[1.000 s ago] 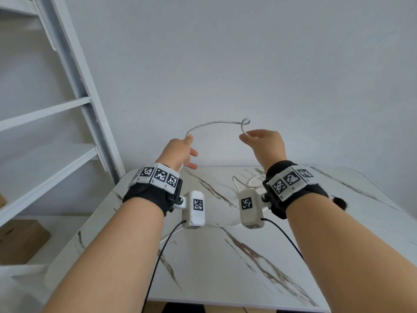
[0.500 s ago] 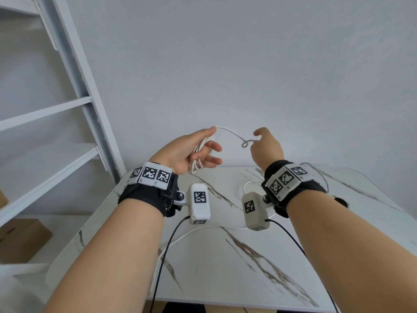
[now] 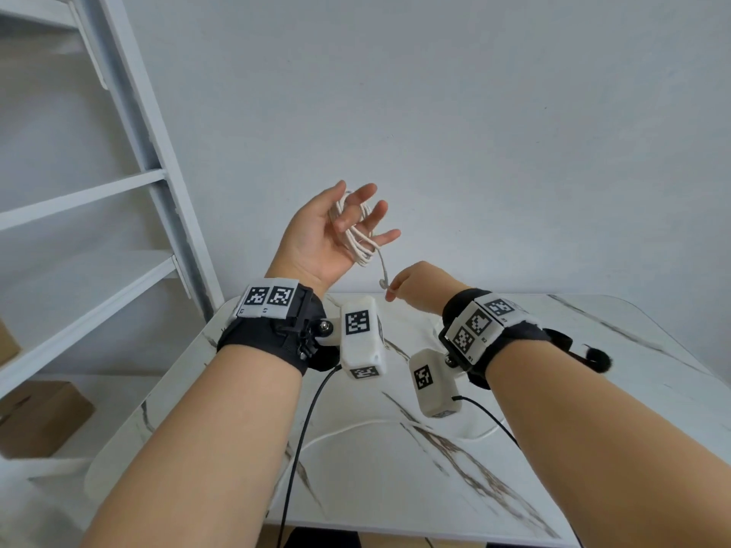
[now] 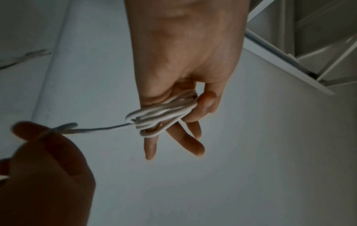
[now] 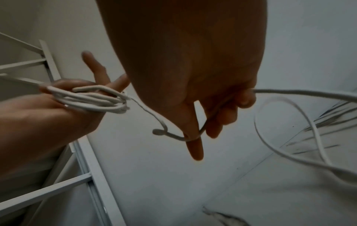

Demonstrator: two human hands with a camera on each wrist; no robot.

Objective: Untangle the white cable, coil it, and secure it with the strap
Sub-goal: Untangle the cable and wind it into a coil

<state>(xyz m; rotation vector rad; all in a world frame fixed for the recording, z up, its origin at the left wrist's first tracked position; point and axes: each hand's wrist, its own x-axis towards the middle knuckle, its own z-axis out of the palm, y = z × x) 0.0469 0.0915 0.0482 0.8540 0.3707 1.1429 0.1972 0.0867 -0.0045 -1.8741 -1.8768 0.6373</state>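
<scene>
My left hand (image 3: 316, 239) is raised above the table's (image 3: 395, 488) far edge, with coils of the cable (image 3: 358, 235) looped around its fingers (image 4: 193, 143). My right hand (image 3: 419, 288) sits lower and just to the right, pinching the strand that runs down from the coils. More cable trails on the table beneath my wrists. A shelving unit (image 3: 118, 191) stands to the left.

Left hand (image 4: 185, 64) holds white cable (image 4: 162, 114) coils; strand runs to right hand (image 4: 44, 152) pinch.

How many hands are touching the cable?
2. The left hand has the cable coiled round its fingers, and the right hand pinches the strand hanging below the coil.
</scene>
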